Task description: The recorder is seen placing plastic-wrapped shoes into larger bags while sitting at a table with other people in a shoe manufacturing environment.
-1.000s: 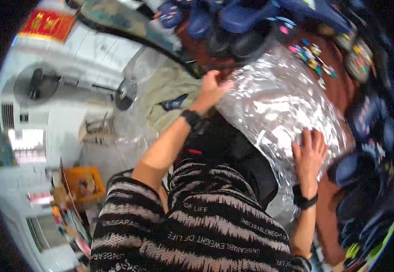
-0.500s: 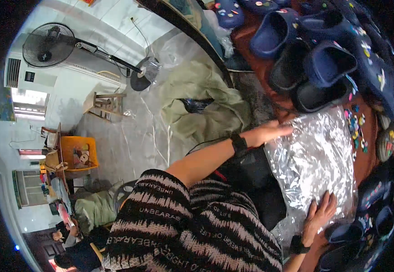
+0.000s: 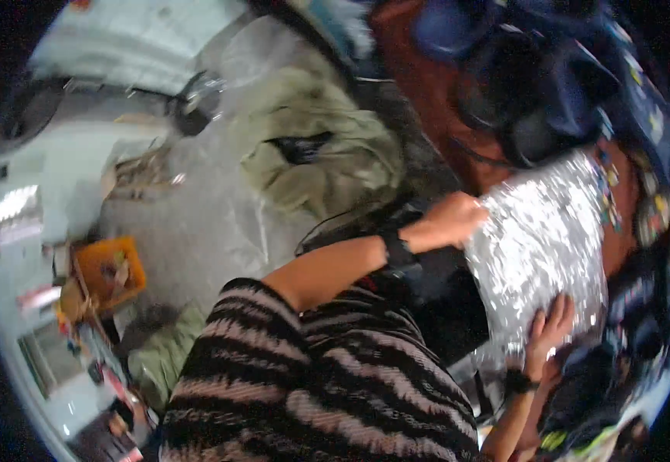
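Observation:
A shiny clear plastic bag [image 3: 531, 239] lies over the brown work surface at the right. At its upper left corner, my left hand [image 3: 450, 219] has its fingers curled closed on the bag's edge; the fingertips are blurred. My right hand [image 3: 550, 327] rests flat on the lower part of the bag, fingers stretched out. Both wrists wear black bands. Just beyond the bag stand dark blue and black clogs [image 3: 535, 85]. Small colourful charms [image 3: 608, 189] lie along the bag's right side.
More clogs crowd the right rim. Left of the brown surface, a large olive-green sack [image 3: 312, 154] sits open on the grey floor. Farther left are a wooden stool [image 3: 138, 173] and a yellow crate [image 3: 107, 269] holding things. A blurred standing fan [image 3: 30, 115] is near the wall.
The whole view has shifted and blurred. My left hand, flat with straight fingers before, is now curled on the bag's edge. My right hand stays on the bag.

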`<state>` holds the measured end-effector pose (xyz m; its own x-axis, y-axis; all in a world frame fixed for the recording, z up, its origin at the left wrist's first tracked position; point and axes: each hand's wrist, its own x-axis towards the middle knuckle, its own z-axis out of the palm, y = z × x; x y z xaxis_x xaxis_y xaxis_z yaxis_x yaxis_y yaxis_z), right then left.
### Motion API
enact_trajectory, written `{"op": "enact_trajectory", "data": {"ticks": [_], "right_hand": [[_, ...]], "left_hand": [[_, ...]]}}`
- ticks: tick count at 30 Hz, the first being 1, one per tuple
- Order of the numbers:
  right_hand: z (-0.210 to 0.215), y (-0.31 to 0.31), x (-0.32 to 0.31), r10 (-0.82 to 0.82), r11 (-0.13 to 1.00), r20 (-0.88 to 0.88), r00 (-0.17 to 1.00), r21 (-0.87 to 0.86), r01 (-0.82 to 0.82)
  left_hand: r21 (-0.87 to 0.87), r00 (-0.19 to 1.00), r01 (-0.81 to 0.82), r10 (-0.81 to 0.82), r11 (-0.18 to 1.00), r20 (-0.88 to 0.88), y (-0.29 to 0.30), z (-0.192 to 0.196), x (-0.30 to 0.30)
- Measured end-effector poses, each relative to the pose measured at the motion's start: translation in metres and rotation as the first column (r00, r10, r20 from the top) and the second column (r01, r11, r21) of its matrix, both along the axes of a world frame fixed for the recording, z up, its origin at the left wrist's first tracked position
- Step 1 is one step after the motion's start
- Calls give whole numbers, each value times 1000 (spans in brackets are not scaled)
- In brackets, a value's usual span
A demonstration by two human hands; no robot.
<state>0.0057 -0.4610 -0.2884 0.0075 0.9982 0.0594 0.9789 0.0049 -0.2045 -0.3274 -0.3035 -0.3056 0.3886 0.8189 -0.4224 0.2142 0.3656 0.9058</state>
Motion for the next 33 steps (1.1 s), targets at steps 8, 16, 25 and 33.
{"op": "enact_trajectory", "data": {"ticks": [8, 16, 25, 33], "right_hand": [[6, 0, -9, -44, 997, 28, 999, 65, 42], [12, -5, 0, -49, 985, -39, 998, 163, 55], [1, 3, 3, -127, 975, 6, 992, 187, 124], [74, -18, 76, -49, 989, -210, 977, 123, 76]], "left_hand": [[273, 998, 43, -55, 961, 36, 17, 11, -9], [208, 992, 89, -105, 974, 68, 19, 13, 24], [177, 977, 164, -136, 970, -162, 24, 20, 24], [239, 968, 180, -129, 954, -213, 12, 52, 23]]}}
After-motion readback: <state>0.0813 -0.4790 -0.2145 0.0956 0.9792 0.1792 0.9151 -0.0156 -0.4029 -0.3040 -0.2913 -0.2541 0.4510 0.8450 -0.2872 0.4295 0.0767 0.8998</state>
